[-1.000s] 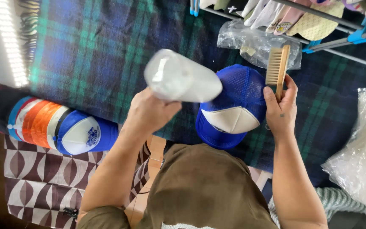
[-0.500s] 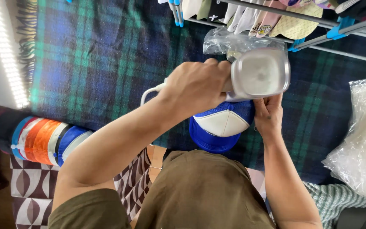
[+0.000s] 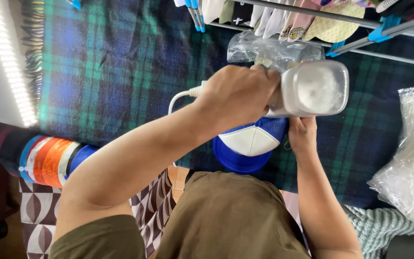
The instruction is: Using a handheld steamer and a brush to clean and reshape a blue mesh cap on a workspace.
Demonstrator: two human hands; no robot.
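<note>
Steamer crosswise, head pointing right

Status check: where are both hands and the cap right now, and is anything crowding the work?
Left hand gripping white corded steamer above the cap. Right hand on blue-and-white cap, on plaid blanket. Clear plastic bag close behind.

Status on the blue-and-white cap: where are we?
Done: cap laid on the plaid blanket. In hand: left hand holds a corded steamer above it; right hand steadies the cap's edge. Left: stacked caps wait at the blanket's edge.
</note>
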